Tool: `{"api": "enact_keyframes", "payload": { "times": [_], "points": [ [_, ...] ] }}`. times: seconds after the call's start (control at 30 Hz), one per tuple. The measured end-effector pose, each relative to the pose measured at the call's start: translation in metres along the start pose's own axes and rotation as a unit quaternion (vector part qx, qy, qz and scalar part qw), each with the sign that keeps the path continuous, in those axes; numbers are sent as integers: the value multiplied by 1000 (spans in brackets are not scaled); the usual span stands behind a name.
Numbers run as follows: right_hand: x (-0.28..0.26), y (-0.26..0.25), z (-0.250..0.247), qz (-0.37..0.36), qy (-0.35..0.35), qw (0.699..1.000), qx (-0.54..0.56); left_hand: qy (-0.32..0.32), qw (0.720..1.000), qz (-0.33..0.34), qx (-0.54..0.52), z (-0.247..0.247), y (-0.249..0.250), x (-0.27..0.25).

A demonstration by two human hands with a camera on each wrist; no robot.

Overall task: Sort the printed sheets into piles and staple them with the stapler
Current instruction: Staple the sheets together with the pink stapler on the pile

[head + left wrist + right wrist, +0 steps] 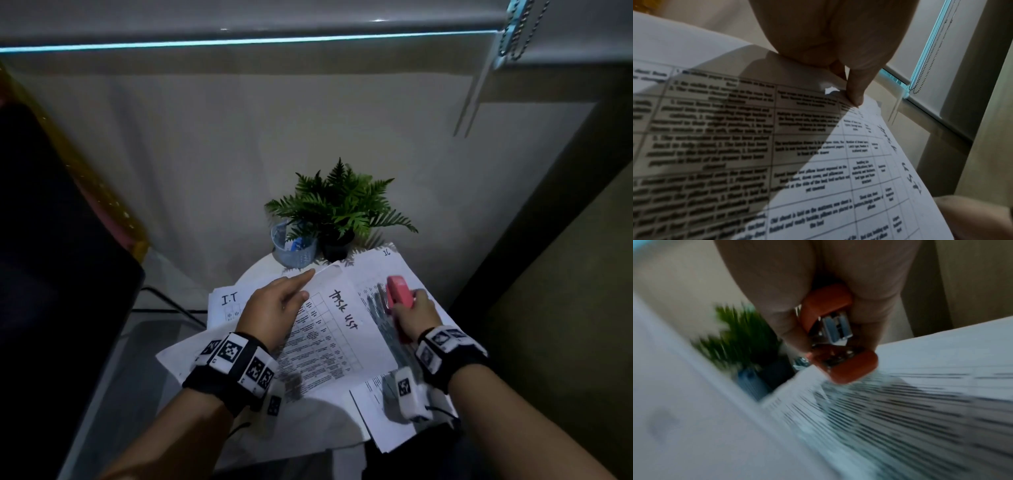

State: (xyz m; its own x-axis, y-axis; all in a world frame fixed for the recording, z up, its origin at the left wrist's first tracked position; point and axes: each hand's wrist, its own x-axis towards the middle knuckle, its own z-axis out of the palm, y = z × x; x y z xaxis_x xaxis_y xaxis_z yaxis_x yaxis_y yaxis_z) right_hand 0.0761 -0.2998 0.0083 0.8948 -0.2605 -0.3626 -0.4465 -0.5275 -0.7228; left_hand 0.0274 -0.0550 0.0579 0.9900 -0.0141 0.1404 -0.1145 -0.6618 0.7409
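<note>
The pink stapler (399, 294) is sitting in the right hand (416, 317), whose fingers are curling round its body, with its nose pointing away from the person and hanging just above a printed sheet (380, 274) beneath that hand. In the right wrist view the stapler (840, 344) is showing an orange-pink top and base with a metal magazine between them, the mouth gaping a little; the paper under it is streaking with blur. Beside it, between the two hands, a sheet headed "Task list" (329, 329) in handwriting is carrying a printed table. The left hand (274, 308) is lying on that sheet's far corner, index finger stretching forward; the left wrist view is showing the left fingertips (856, 95) pinching the lifted sheet (818, 162) near a small tear. Left of that hand, a pile marked "I.T" (227, 303) is lying partly covered. Beyond both hands a potted fern (337, 209) and a clear cup (294, 246) are standing at the far rim of the white table (260, 274).
</note>
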Motion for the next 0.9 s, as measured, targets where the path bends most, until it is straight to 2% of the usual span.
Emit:
{"api": "enact_keyframes", "payload": {
  "times": [0.07, 0.13, 0.23, 0.3, 0.37, 0.5, 0.6, 0.73, 0.9],
  "points": [
    [-16, -19, -17, -37, -26, 988, 150, 9, 1000, -4, -16, -3, 4, -2],
    [-39, -41, -28, -74, -78, 964, 242, 16, 999, -8, -29, -5, 10, -6],
    [-73, -71, -29, -121, -160, 953, 228, 30, 999, -12, -39, -6, 21, -14],
    [-88, -81, -21, -125, -183, 949, 225, 40, 998, -8, -45, -8, 28, -19],
    [-97, -84, -17, -127, -156, 945, 257, 53, 998, -4, -44, -14, 33, -24],
    [-99, -85, -30, -110, -30, 926, 361, 58, 997, 7, -42, -28, 42, -34],
    [-97, -88, -36, -120, 51, 916, 380, 57, 998, 11, -36, -35, 48, -44],
    [-109, -105, -31, -113, 99, 897, 417, 61, 996, 27, -59, -34, 57, -54],
    [-131, -117, -21, -126, 68, 897, 419, 76, 995, 51, -46, -36, 63, -62]
  ]
}}
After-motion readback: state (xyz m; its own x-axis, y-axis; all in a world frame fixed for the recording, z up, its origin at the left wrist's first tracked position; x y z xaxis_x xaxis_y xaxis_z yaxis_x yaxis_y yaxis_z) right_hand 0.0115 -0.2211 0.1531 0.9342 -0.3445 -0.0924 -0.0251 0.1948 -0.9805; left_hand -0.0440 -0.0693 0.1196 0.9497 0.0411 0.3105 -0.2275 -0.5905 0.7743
